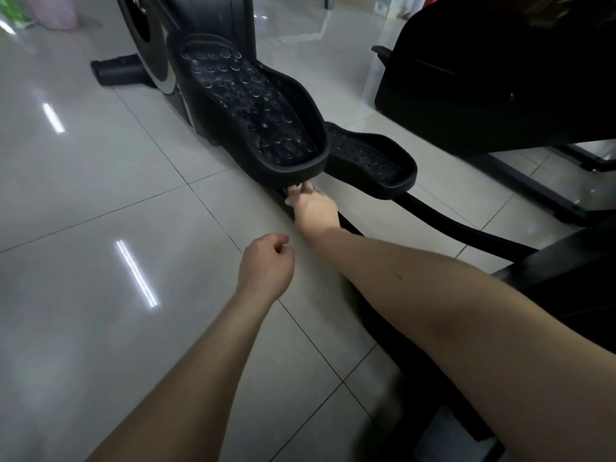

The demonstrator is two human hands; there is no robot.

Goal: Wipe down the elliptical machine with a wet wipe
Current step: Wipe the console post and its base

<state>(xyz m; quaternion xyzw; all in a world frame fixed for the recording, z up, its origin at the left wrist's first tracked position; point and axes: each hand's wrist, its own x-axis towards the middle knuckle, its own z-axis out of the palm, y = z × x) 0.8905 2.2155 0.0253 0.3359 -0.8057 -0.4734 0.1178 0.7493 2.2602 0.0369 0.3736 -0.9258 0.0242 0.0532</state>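
The black elliptical machine [213, 25] stands on the tiled floor. Its near foot pedal [253, 108] has a studded tread, and the second pedal [370, 165] lies lower to the right. My right hand [315, 205] reaches under the near pedal's rear edge and pinches a white wet wipe [301, 187] against the bar below it. Most of the wipe is hidden by my fingers and the pedal. My left hand [266, 265] hovers above the floor with fingers loosely curled, holding nothing.
A black chair or seat [500, 88] stands to the right with its metal base legs [546, 195] on the floor. The machine's front stabiliser foot [116, 70] sticks out at the left. Glossy grey tiles [100, 228] spread to the left.
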